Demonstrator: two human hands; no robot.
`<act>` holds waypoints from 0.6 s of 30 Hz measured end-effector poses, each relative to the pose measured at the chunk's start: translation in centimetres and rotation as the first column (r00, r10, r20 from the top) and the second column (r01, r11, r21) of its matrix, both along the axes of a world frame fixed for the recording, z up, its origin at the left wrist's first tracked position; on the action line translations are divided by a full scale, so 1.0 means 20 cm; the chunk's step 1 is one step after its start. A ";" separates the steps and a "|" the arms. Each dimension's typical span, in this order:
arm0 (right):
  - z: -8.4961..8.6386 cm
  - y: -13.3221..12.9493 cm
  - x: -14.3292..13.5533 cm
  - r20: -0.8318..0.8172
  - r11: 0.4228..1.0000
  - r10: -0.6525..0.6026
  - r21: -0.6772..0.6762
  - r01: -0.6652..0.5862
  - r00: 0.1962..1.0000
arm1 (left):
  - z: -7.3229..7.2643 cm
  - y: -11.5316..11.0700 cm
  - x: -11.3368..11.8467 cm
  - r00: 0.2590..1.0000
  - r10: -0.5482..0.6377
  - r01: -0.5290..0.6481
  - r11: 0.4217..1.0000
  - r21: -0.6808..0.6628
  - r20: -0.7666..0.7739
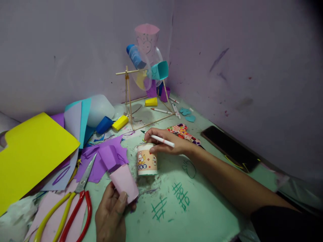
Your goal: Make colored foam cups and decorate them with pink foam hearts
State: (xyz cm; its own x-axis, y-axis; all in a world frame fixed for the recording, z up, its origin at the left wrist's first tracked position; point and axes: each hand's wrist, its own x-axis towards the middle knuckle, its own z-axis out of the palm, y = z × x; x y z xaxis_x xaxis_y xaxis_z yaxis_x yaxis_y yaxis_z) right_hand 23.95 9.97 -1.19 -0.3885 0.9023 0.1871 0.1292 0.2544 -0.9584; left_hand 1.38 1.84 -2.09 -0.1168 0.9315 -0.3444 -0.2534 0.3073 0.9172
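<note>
"Low over the tabletop (207, 215), the left hand (112, 210)?"
"Pinching a pink paper piece (124, 183), thumb (122, 199) uppermost."
"And the right hand (178, 142)?"
"Apart, arm (227, 179) outstretched, gripping a marker (164, 140) by the printed cup (147, 163)."

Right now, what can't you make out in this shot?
All in the head view:
Pink paper piece: far side, hidden by its own near face.
Left hand: fingers partly hidden behind that piece; forearm cut off by the bottom edge.
Printed cup: upper right, partly covered by the right hand; small lower print too small to read.
Scissors: handle ends, cut off by the bottom edge.
Yellow sheet: left part, cut off by the left edge.
</note>
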 end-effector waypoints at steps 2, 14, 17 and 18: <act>0.01 -0.01 -0.01 -0.022 1.000 -0.013 -0.011 0.013 1.000 | 0.00 0.00 0.00 1.000 -0.010 0.010 1.000 -0.023 0.000; 0.04 -0.03 -0.05 0.060 0.994 -0.106 0.034 0.104 0.993 | 0.00 0.02 -0.02 0.996 -0.082 0.081 0.996 -0.035 -0.029; 0.04 -0.04 -0.06 0.063 0.992 -0.115 0.053 0.112 0.991 | 0.00 0.01 -0.01 0.998 -0.051 0.051 0.999 0.000 -0.033; 0.03 -0.04 -0.06 0.062 0.991 -0.120 0.058 0.117 0.991 | 0.00 0.01 -0.01 0.999 -0.045 0.045 0.999 0.020 -0.028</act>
